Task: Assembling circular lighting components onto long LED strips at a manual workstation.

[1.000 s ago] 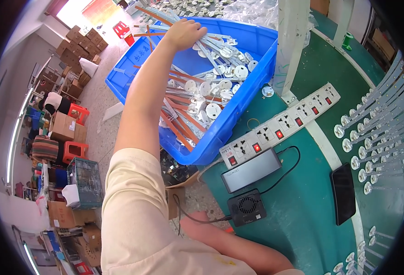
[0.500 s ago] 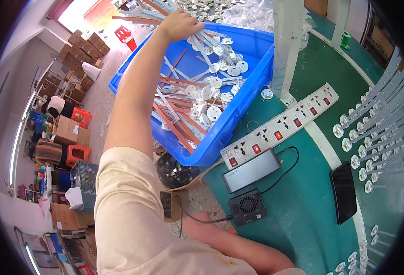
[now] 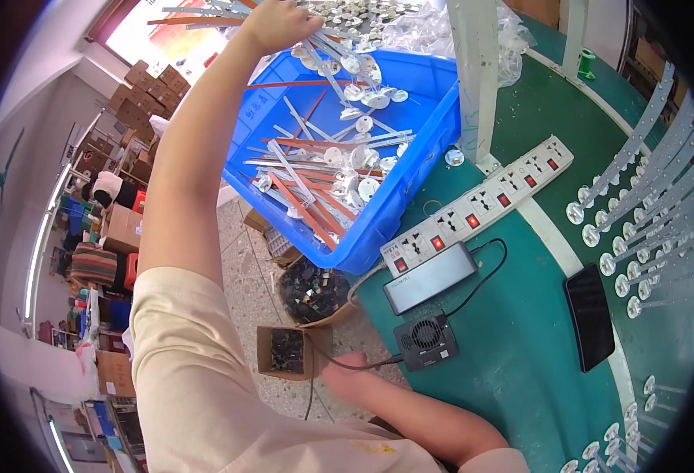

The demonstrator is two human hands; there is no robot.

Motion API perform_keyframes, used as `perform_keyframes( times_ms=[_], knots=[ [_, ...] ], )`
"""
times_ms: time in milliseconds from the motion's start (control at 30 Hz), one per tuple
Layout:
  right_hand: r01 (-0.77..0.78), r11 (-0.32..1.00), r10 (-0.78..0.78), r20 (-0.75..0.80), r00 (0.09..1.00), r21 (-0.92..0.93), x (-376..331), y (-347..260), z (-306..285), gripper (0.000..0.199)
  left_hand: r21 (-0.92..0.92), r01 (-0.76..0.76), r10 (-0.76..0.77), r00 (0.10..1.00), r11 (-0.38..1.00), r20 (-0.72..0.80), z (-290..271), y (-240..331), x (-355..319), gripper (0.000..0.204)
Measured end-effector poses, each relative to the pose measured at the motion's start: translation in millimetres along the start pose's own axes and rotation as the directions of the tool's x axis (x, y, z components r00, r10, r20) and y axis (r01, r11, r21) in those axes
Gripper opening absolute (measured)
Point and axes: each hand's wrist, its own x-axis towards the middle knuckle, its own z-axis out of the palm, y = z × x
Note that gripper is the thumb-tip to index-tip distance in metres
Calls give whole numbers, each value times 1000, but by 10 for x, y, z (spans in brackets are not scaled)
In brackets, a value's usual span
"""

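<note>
My left hand (image 3: pixel 280 27) is closed around a bundle of thin strips (image 3: pixel 205 19), silvery and orange-brown. White round discs (image 3: pixel 374 71) hang from wires at the bundle's near end, over the far part of a blue plastic bin (image 3: pixel 422 177). In the bin lie more loose strips (image 3: pixel 303 193) with white discs (image 3: pixel 359 158). My right hand (image 3: pixel 347 374) is low, beside a black cable, close to the green table's edge; its fingers cannot be made out.
On the green table (image 3: pixel 504 315) are a white power strip (image 3: pixel 477 205), a grey box-shaped device (image 3: pixel 429 276), a black fan unit (image 3: pixel 426 340) and a dark phone (image 3: pixel 589 315). A white post (image 3: pixel 477 79) rises beside the bin. Strips with discs (image 3: pixel 638 213) line the right side. Cartons (image 3: pixel 284 355) stand below.
My left hand has moved up and left with the bundle. Its discs have shifted away from the heap in the bin, and my view has shifted slightly.
</note>
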Motion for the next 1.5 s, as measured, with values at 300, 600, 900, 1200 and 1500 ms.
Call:
perform_keyframes(
  times_ms=[300,600,900,1200,1500],
  knots=[
    [60,937,-71,-19,997,-344,-215,-37,-178,23,160,-47,-11,938,986,347,-890,-306,259,12],
    [250,954,-269,-110,957,-165,-449,-54,78,22,111,-60,27,960,992,278,-2056,-528,775,19],
    [391,919,-258,-675,691,49,-1658,-722,549,21,-88,-9,15,998,996,65,-3000,-344,1077,28],
    [294,938,107,-959,261,185,-2694,-558,1373,11,-150,-124,105,986,981,-128,-3915,829,1864,22],
    [223,917,359,-928,-97,331,-3378,-435,2085,8,-240,-211,135,945,948,-296,-4353,1682,2665,14]
  ],
)
